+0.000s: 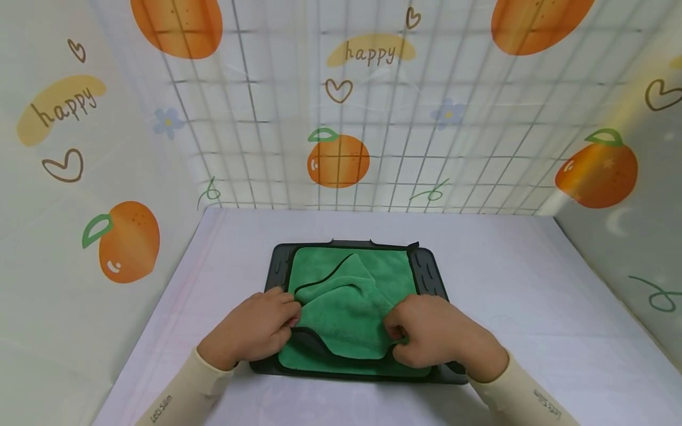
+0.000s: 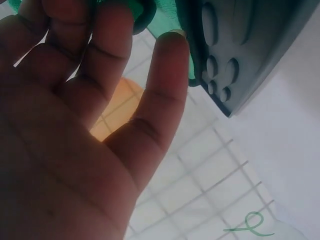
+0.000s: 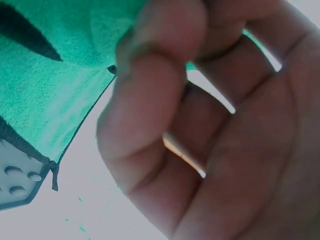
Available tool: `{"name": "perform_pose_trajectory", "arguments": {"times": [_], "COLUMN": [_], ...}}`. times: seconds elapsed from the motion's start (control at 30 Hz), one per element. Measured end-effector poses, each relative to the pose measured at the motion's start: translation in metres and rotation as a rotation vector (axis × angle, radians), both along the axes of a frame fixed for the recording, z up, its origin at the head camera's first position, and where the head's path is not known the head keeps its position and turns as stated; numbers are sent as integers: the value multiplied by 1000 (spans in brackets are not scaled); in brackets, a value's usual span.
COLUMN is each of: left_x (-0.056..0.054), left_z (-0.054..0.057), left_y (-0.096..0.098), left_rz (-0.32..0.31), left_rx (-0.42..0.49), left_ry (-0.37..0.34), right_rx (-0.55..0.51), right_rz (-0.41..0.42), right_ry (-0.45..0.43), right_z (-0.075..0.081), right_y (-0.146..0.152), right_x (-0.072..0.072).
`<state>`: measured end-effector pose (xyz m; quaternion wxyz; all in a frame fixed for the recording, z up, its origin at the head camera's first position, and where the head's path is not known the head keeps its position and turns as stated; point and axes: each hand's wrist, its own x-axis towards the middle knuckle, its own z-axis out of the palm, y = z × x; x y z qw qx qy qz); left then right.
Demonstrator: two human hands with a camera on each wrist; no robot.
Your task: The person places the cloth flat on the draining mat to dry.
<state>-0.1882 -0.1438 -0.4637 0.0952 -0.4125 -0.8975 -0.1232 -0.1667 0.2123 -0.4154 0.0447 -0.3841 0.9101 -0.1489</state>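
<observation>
A green cloth (image 1: pixel 341 331) with dark edging lies bunched and partly folded, its near edge lifted, over a dark grey tray-like board (image 1: pixel 426 272). More flat green fabric (image 1: pixel 319 260) lies beneath it. My left hand (image 1: pixel 256 324) holds the cloth's left side with curled fingers; in the left wrist view its thumb (image 2: pixel 165 75) stands apart from the other fingers, close to the board's ridged rim. On the opposite side, my right hand (image 1: pixel 437 328) pinches the cloth's near right part between thumb and index finger. The fingertips are partly hidden in the head view.
The board rests on a white-covered table (image 1: pixel 533 284). Behind it stands a wire grid (image 1: pixel 394 177) covered by a sheet printed with oranges. Printed side sheets (image 1: pixel 69 236) border the table. A small dark tab (image 3: pixel 54 177) hangs at one fabric corner.
</observation>
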Motion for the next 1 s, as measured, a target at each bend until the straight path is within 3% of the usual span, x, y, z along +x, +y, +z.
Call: {"name": "perform_pose_trajectory", "arguments": {"times": [0.2, 0.4, 0.53, 0.7, 1.0], "left_x": [-1, 0, 1, 0, -1], "left_z": [-5, -12, -13, -13, -11], "left_y": [3, 6, 7, 5, 9], "left_rz": [-21, 4, 0, -14, 22], "left_rx": [-16, -75, -81, -73, -86], "left_ry": [-24, 4, 11, 9, -29], "right_rx": [-2, 34, -10, -70, -48], "right_rz": [13, 20, 62, 83, -41], "right_ry": [-57, -123, -130, -25, 143], "right_z": [-4, -7, -5, -1, -10], "right_y": [-1, 0, 4, 8, 14], "right_x": [0, 0, -4, -11, -22]}}
